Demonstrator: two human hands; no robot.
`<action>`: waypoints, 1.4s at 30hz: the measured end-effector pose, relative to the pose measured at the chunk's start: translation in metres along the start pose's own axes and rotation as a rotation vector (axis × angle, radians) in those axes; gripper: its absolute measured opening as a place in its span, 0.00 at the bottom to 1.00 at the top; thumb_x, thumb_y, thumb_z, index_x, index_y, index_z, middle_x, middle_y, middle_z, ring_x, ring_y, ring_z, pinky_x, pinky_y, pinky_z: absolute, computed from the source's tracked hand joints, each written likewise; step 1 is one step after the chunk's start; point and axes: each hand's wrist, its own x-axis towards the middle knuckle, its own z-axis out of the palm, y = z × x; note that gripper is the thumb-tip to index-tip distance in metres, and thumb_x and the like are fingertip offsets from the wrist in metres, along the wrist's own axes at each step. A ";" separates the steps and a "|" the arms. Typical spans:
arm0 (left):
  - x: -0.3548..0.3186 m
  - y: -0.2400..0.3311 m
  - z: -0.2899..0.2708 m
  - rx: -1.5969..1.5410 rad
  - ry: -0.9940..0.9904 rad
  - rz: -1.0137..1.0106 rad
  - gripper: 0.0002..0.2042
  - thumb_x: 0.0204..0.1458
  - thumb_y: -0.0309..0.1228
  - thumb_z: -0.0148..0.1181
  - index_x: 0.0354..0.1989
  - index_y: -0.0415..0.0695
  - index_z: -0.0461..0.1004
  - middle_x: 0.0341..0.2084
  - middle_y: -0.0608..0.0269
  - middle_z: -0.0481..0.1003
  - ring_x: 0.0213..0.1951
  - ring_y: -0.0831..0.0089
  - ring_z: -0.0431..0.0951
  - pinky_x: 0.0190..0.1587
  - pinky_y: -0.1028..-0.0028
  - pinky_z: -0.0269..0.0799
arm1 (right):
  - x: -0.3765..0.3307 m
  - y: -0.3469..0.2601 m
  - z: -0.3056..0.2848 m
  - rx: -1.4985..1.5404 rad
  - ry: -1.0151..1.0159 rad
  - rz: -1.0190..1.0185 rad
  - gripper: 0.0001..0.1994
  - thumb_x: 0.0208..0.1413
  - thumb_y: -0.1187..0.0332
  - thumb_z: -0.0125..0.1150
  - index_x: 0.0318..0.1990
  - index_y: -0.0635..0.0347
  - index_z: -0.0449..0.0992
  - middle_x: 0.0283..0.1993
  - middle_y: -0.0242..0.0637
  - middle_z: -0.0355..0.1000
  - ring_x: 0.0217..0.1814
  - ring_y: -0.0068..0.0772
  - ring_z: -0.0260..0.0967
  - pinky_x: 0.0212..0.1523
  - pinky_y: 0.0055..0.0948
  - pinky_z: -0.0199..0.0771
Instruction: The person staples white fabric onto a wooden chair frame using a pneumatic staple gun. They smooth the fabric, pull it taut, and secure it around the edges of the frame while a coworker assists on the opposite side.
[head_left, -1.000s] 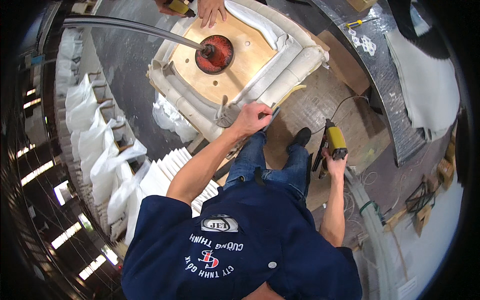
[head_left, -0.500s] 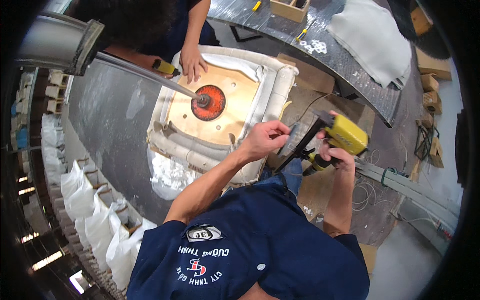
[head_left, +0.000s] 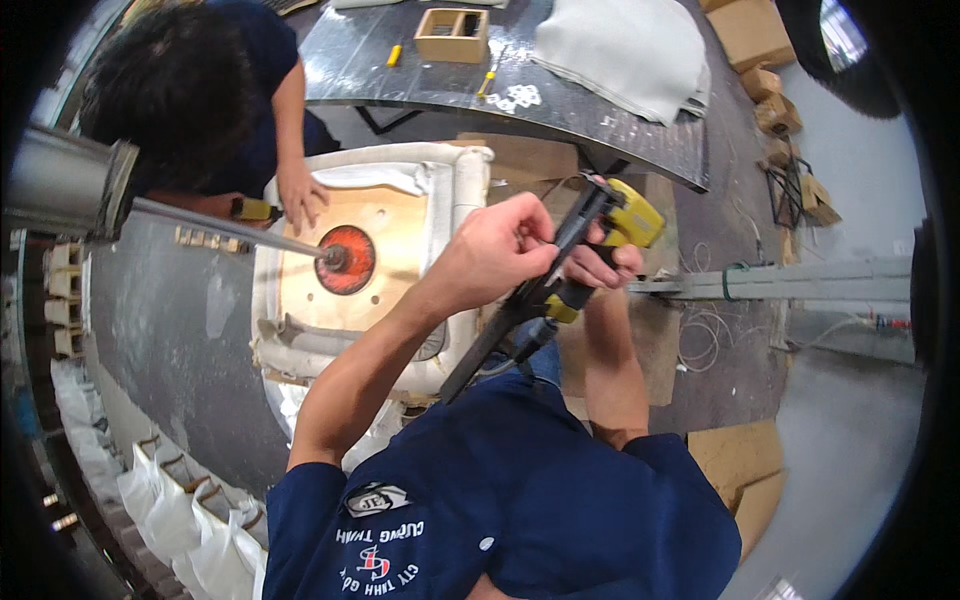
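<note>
The right hand (head_left: 600, 265) is clamped on the staple gun (head_left: 640, 212), whose magazine (head_left: 488, 345) runs from seven to one o'clock. The gun lies at three o'clock from the nearby left hand (head_left: 495, 250), curled; whether it grips, I cannot tell.

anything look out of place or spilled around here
Only mild clutter: small white cut-out pieces lie scattered on the dark table beside the yellow-handled screwdriver, which looks untidy next to the piled pale fabric. Nothing else stands out as spilled or damaged.
</note>
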 end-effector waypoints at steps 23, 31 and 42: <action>0.022 -0.052 0.107 0.306 0.349 0.554 0.39 0.64 0.47 0.49 0.72 0.26 0.52 0.73 0.33 0.53 0.76 0.39 0.48 0.74 0.39 0.39 | -0.073 -0.080 0.027 -0.171 0.292 -0.136 0.15 0.57 0.74 0.59 0.52 0.61 0.68 0.32 0.31 0.75 0.20 0.15 0.69 0.23 0.17 0.69; -0.084 -0.233 0.061 0.965 0.293 0.173 0.42 0.57 0.60 0.54 0.74 0.44 0.58 0.76 0.56 0.52 0.77 0.51 0.49 0.74 0.36 0.34 | -0.038 -0.016 0.045 -1.440 0.843 0.374 0.38 0.50 0.80 0.60 0.73 0.58 0.59 0.53 0.43 0.77 0.24 0.22 0.66 0.27 0.22 0.69; -0.176 -0.305 0.032 1.120 0.323 -0.036 0.35 0.62 0.61 0.44 0.75 0.60 0.60 0.76 0.77 0.55 0.79 0.61 0.42 0.75 0.36 0.28 | -0.025 0.132 -0.046 -1.380 0.684 1.292 0.14 0.50 0.81 0.62 0.46 0.67 0.78 0.37 0.37 0.80 0.26 0.24 0.74 0.28 0.27 0.75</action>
